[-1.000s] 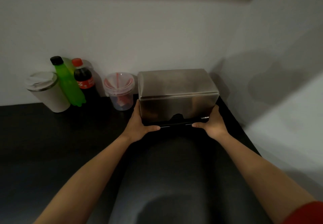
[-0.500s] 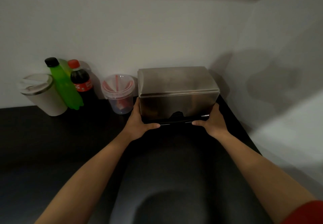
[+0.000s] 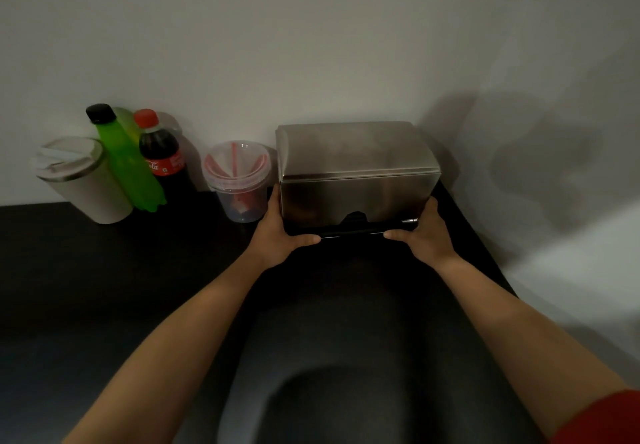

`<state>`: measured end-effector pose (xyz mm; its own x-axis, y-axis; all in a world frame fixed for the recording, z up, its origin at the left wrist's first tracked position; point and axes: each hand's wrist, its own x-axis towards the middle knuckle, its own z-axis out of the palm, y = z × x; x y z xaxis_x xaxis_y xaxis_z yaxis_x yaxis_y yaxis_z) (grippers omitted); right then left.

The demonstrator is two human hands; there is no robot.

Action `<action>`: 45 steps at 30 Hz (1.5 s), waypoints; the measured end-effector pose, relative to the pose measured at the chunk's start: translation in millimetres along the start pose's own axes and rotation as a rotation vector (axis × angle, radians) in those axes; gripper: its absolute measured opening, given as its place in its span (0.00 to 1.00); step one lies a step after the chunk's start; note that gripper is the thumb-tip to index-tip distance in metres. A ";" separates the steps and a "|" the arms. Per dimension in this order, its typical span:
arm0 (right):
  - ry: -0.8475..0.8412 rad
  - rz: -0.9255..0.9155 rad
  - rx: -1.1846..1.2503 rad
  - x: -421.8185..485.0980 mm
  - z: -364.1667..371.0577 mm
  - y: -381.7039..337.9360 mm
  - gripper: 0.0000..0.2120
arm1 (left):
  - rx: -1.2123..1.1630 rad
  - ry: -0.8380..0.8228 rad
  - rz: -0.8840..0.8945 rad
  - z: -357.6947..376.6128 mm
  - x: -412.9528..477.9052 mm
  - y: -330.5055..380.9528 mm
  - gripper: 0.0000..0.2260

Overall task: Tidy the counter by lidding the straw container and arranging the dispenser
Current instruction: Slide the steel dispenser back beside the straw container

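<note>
A steel box-shaped dispenser (image 3: 356, 173) stands on the black counter (image 3: 104, 288) near the corner of two white walls. My left hand (image 3: 280, 232) grips its lower left side, thumb along the front bottom edge. My right hand (image 3: 424, 232) grips its lower right side the same way. Just left of the dispenser stands a clear plastic straw container (image 3: 239, 184) with red straws inside and a clear lid on top.
Against the back wall at the left stand a cola bottle (image 3: 161, 156), a green drink bottle (image 3: 123, 159) and a white lidded tumbler (image 3: 81, 180). The right wall (image 3: 554, 132) runs close beside the dispenser. The counter's right edge slants along that wall.
Both hands keep their grip on the dispenser, which sits slightly farther back toward the wall. The view has shifted a little.
</note>
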<state>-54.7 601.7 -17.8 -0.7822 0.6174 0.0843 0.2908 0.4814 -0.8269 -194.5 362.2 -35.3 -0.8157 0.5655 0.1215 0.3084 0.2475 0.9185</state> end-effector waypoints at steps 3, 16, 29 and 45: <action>-0.007 0.003 -0.002 1.1 -0.4 0.2 0.45 | -0.001 -0.006 -0.003 -0.7 0.5 0.0 0.52; -0.012 0.053 0.043 -1.1 -0.1 0.4 0.43 | 0.078 -0.028 0.021 -2.7 0.5 4.2 0.53; 0.003 0.042 0.075 -2.3 -1.4 1.7 0.42 | 0.120 -0.020 0.048 -2.3 -1.6 8.0 0.52; 0.063 0.016 -0.050 -1.2 7.1 -4.1 0.41 | 0.284 0.112 0.073 -9.5 -5.9 8.3 0.45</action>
<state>-58.8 594.6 -18.5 -0.7412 0.6625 0.1078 0.3315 0.5009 -0.7995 -191.7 353.5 -24.8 -0.8303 0.5037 0.2385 0.4796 0.4278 0.7662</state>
